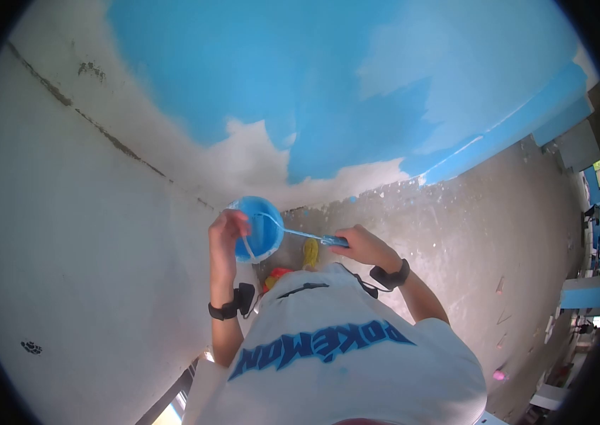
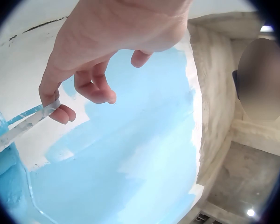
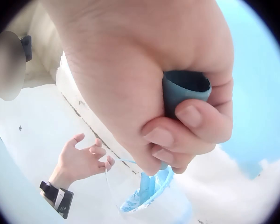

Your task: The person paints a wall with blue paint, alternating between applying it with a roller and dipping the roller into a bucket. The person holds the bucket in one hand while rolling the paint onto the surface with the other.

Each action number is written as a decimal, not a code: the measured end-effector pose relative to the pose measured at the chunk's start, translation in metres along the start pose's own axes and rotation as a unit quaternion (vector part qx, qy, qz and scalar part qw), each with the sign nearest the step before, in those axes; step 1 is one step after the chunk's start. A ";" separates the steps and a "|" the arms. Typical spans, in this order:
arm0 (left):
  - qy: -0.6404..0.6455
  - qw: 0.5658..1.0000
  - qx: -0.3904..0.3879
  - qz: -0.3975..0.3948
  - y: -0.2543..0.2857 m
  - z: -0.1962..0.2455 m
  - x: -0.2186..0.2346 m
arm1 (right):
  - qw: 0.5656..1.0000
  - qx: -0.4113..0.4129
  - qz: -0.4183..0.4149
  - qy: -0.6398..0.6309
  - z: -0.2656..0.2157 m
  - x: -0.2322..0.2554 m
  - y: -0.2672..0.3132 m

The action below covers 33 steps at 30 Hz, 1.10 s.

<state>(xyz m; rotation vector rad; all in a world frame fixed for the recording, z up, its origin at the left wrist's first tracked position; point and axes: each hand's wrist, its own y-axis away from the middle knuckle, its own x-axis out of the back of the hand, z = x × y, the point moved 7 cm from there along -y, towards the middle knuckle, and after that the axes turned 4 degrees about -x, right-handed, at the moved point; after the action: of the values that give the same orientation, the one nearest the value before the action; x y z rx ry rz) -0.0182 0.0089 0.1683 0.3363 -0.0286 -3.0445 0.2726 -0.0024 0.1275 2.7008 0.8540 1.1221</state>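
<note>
A bucket of blue paint (image 1: 276, 242) stands below my hands near the wall corner, its rim smeared blue. My left hand (image 1: 228, 227) pinches the bucket's pale handle (image 2: 25, 128) between thumb and finger, the other fingers loosely bent. Curled around the blue grip (image 3: 179, 100) of a paint roller, my right hand (image 1: 367, 246) is to the right of the bucket. From that grip a paint-coated rod (image 1: 301, 234) runs left over the rim. In the right wrist view the roller head (image 3: 147, 187) shows inside the bucket.
Ahead rises a wall (image 1: 243, 64) partly painted blue, with white patches along its bottom. A pale wall (image 1: 66, 234) borders the left. Speckled concrete floor (image 1: 456, 219) stretches right. A yellow shoe (image 1: 310, 253) shows beside the bucket; a pink object (image 1: 500, 375) lies farther off.
</note>
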 end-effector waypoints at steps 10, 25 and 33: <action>0.039 0.999 0.019 -0.005 -0.015 -0.007 0.004 | 0.999 -0.004 -0.043 0.018 0.015 0.001 -0.027; 0.036 0.999 0.016 0.004 -0.010 -0.001 -0.005 | 0.996 -0.038 -0.074 0.019 0.011 0.000 -0.027; 0.103 0.990 0.043 0.088 -0.023 -0.023 0.027 | 0.998 0.020 0.050 0.030 0.001 0.024 -0.017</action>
<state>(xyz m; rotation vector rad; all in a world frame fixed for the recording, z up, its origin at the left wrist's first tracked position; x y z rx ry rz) -0.0412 0.0290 0.1394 0.6181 -0.1677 -2.8251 0.2788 0.0249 0.1367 2.7836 0.7633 1.2260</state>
